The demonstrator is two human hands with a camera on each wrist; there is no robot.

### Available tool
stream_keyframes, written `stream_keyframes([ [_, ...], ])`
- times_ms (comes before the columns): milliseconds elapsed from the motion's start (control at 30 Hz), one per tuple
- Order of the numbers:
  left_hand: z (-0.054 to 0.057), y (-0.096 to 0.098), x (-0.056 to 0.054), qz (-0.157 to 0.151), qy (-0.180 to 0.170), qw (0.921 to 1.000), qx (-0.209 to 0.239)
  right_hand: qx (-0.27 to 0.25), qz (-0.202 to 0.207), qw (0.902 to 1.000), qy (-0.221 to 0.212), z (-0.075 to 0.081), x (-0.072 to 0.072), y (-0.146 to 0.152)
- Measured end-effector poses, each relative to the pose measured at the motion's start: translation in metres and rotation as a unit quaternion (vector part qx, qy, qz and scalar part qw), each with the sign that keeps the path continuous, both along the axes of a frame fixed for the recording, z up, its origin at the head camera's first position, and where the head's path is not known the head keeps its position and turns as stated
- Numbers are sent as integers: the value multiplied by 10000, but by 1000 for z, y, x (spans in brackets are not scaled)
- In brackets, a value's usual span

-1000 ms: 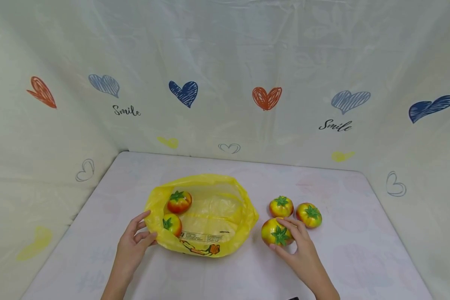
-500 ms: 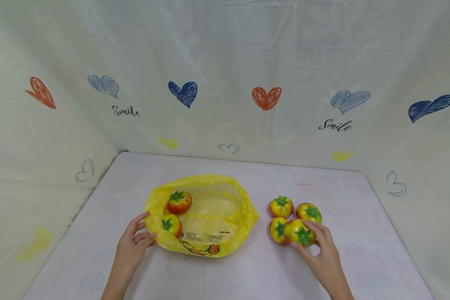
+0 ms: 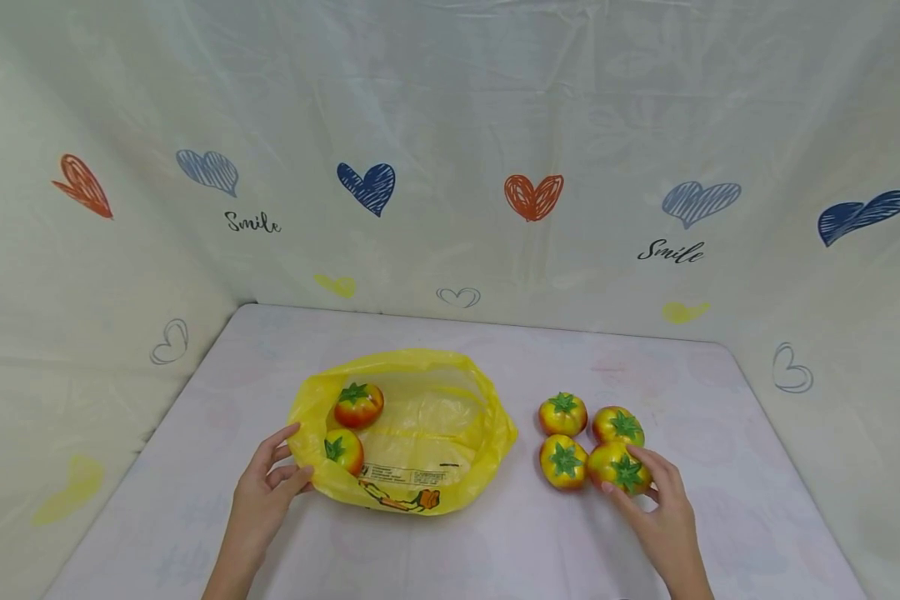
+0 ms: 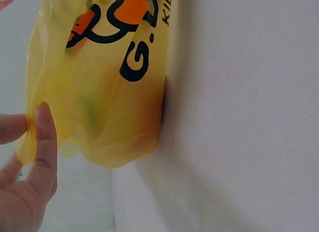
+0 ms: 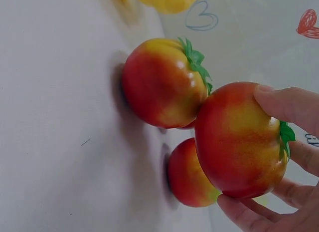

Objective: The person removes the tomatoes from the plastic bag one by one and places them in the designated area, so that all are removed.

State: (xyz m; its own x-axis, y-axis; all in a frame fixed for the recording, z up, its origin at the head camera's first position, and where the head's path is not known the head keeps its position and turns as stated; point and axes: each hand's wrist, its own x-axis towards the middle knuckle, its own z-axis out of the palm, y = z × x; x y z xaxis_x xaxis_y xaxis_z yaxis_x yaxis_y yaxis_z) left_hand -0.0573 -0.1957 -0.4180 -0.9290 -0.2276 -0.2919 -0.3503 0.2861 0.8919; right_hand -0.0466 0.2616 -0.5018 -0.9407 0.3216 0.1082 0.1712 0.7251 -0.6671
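My left hand (image 3: 270, 483) pinches the left rim of a yellow plastic bag (image 3: 465, 492) between thumb and fingers; the left wrist view shows the thumb and a finger (image 4: 46, 137) on its edge. The bag lies with its mouth wide, and two toy tomatoes (image 3: 358, 406) sit in its left side. My right hand (image 3: 663, 508) grips a red-yellow toy tomato (image 3: 617, 467) with a green leafy top, which the right wrist view shows slightly above the table. Close by rest three more: a front-left tomato (image 3: 563, 462), a back-left tomato (image 3: 562, 414) and a back-right tomato (image 3: 615, 423).
Everything stands on a pale table (image 3: 450, 558). A white curtain (image 3: 450, 100) with printed hearts and lettering closes off the back and sides. Between the bag and the loose tomatoes lies a strip of tabletop.
My right hand has moved right with the tomato it holds, uncovering the front-left tomato behind it, and has come down somewhat. The left hand and the bag have stayed put.
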Motion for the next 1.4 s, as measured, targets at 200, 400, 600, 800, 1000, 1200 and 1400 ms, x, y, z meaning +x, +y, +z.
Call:
stream_keyframes([
  [200, 0, 0, 0, 21, 2, 10000, 9, -133, -86, 9998, -93, -31, -5, 17],
  [400, -1, 0, -1, 17, 29, 10000, 21, -483, -82, 9981, -382, -1, 2, -1],
  [600, -1, 0, 0, 28, 1, 10000, 48, -812, 10, 9946, -639, 33, 9, -22],
  [800, -1, -1, 0, 4, 15, 10000, 80, -861, 41, 9928, -833, 26, 6, -23],
  [1000, -1, -1, -1, -14, 10, 10000, 29, -971, 66, 9900, -1019, 22, 3, -23],
  [1200, -1, 0, -2, -13, -33, 10000, -36, -984, 120, 9891, -1091, 22, 1, -22],
  [1400, -1, 0, -2, 1, -71, 10000, -40, -1033, -69, 9860, -1309, 21, -1, -23],
])
